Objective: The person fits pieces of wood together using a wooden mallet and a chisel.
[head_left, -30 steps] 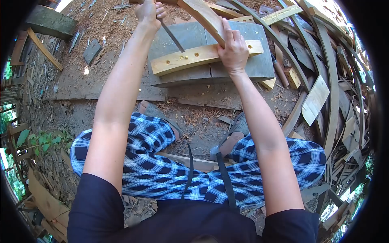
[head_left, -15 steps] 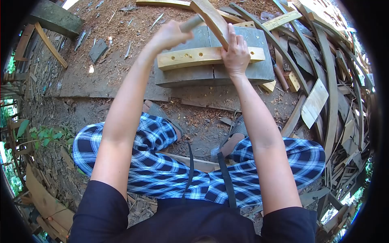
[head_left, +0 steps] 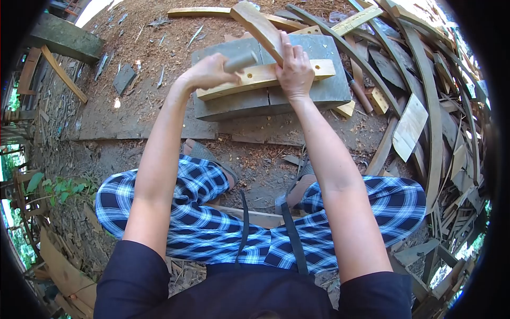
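Observation:
My left hand (head_left: 210, 72) is closed around a short grey cylindrical bar (head_left: 241, 61), held over the left half of a thick wooden beam (head_left: 257, 78) with a row of round holes. A flat, slightly curved wooden slat (head_left: 258, 27) leans up and to the left from the beam, and my right hand (head_left: 296, 73) grips its lower end. My right palm also rests against the beam. How the slat's foot meets the beam is hidden by that hand. Beneath the beam lies a grey block (head_left: 313, 103) with a seam across its middle.
A heap of curved wooden strips (head_left: 433, 106) and offcuts fills the right side. Next to the block lie a rod-like brown handle (head_left: 361, 97) and a small holed wood piece (head_left: 377, 101). A stone-like beam (head_left: 66, 38) stands at upper left. Shavings cover the ground.
My left hand has come down with the bar, closer to the beam. The view has shifted slightly, while my right hand keeps its hold on the slat.

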Demonstrator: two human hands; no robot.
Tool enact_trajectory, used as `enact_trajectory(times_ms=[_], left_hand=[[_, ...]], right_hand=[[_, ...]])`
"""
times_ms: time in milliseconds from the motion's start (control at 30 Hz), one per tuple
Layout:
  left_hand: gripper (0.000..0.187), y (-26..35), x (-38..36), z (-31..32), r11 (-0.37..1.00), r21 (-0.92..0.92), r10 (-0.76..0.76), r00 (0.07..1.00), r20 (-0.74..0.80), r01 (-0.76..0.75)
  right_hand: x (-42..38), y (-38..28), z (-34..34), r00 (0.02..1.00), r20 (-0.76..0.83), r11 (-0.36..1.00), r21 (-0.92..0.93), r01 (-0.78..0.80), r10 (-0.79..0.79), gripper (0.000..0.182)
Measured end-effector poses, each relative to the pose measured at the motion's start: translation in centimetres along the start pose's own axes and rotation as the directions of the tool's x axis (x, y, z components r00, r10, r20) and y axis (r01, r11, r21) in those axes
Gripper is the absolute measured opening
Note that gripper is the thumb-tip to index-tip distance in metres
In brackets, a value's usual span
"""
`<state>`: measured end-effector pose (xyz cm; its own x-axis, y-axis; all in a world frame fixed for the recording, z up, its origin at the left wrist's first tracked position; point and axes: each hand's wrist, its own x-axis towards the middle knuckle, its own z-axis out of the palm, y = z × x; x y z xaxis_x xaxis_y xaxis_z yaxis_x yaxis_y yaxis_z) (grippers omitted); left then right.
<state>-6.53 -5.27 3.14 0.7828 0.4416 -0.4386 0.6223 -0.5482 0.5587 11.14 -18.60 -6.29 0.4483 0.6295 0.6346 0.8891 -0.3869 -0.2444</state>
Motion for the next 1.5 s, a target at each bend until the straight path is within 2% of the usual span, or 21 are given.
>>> enact_trajectory(times_ms=[33,67,133,200,267,300,333,467,533,600,667,733,800,833,867,933,967,1000,1100,1300,1500], left_hand=[[0.040,-1.6,0.6,1.3,0.938,0.002,0.347,0.937,-0.048,-0.347],[0.040,-0.3,0.5,1.1,0.936,-0.004,0.352,0.935,-0.044,-0.352],[0.045,2.8,-0.8,0.1,0.996,-0.087,0.006,1.000,0.008,-0.005],[0.052,1.8,-0.3,-0.3,0.995,-0.076,0.052,0.994,-0.100,-0.060],[0.060,0.6,-0.2,-1.0,0.997,0.081,-0.018,1.000,-0.020,0.020],[0.071,-0.3,-0.4,-0.2,0.920,0.358,0.215,0.970,-0.115,-0.161],[0.074,-0.9,0.2,0.1,0.928,0.372,-0.015,1.000,0.020,0.006],[0.066,-1.5,0.6,2.3,0.916,0.384,-0.066,0.987,-0.145,0.118],[0.062,-2.3,1.6,2.9,0.965,0.263,0.102,0.937,-0.333,-0.012],[0.058,-2.8,3.2,2.0,0.959,0.282,0.119,0.947,-0.297,-0.032],[0.054,-3.7,6.2,0.9,0.920,0.320,0.343,0.855,-0.389,-0.224],[0.046,-0.7,5.8,-3.6,0.897,-0.237,0.222,0.843,-0.491,-0.374],[0.044,1.8,4.1,-7.6,0.796,-0.543,-0.053,0.862,-0.505,-0.268],[0.029,3.9,4.2,-7.6,0.466,-0.680,-0.142,0.711,-0.689,-0.566],[0.029,3.8,4.8,-7.3,0.476,-0.679,-0.148,0.709,-0.689,-0.560],[0.032,3.4,6.2,-6.3,0.194,-0.636,-0.329,0.561,-0.760,-0.747],[0.038,3.3,7.0,-5.8,0.224,-0.598,-0.423,0.476,-0.771,-0.770],[0.038,2.9,7.7,-5.2,0.218,-0.605,-0.419,0.486,-0.766,-0.766],[0.040,1.9,8.8,-4.2,0.262,-0.567,-0.616,0.317,-0.721,-0.781],[0.039,0.9,9.2,-3.4,0.357,-0.579,-0.639,0.260,-0.724,-0.733],[0.036,1.9,8.3,-1.8,0.455,-0.325,-0.378,0.151,-0.913,-0.829]], right_hand=[[0.1,0.2,0.0,1.000,0.000,1.000,-0.009,-0.001,0.001,0.089],[0.2,0.3,0.2,1.000,-0.015,1.000,0.019,0.011,-0.011,0.090],[-0.3,0.3,0.1,1.000,-0.017,0.998,0.056,0.019,-0.019,0.091],[0.0,0.2,-0.1,1.000,0.000,0.999,0.044,0.008,-0.008,0.092],[0.1,0.0,-0.3,1.000,0.005,0.999,0.054,0.007,-0.008,0.091],[0.1,0.0,-0.2,1.000,0.010,0.999,0.032,0.009,-0.009,0.091],[0.1,0.1,-0.1,1.000,0.014,1.000,0.009,0.010,-0.010,0.091],[0.0,0.8,-1.1,0.995,0.096,0.999,-0.050,-0.011,0.016,0.083],[-0.4,1.7,-1.7,0.996,0.066,0.998,-0.027,-0.050,0.052,0.077],[-0.6,1.9,-2.6,0.996,0.048,0.996,-0.055,-0.069,0.071,0.076],[-0.6,1.6,-2.8,0.996,0.048,0.995,-0.082,-0.064,0.068,0.077],[-0.4,1.9,-3.0,0.996,0.053,0.992,-0.107,-0.071,0.077,0.077],[0.1,1.5,-3.4,0.976,0.166,0.985,-0.119,-0.123,0.142,0.076],[0.5,1.2,-3.6,0.955,0.227,0.977,-0.137,-0.161,0.189,0.074],[0.8,0.9,-3.9,0.954,0.233,0.979,-0.125,-0.163,0.188,0.074],[1.2,0.9,-4.2,0.890,0.353,0.953,-0.201,-0.229,0.288,0.074],[1.1,1.0,-4.2,0.907,0.328,0.960,-0.184,-0.211,0.263,0.073],[1.0,1.1,-4.2,0.905,0.328,0.957,-0.194,-0.217,0.272,0.073],[0.9,1.0,-4.5,0.904,0.336,0.959,-0.192,-0.209,0.264,0.073],[1.1,0.9,-4.6,0.886,0.379,0.958,-0.200,-0.205,0.269,0.074],[1.0,1.0,-4.5,0.891,0.369,0.959,-0.201,-0.200,0.263,0.073]])
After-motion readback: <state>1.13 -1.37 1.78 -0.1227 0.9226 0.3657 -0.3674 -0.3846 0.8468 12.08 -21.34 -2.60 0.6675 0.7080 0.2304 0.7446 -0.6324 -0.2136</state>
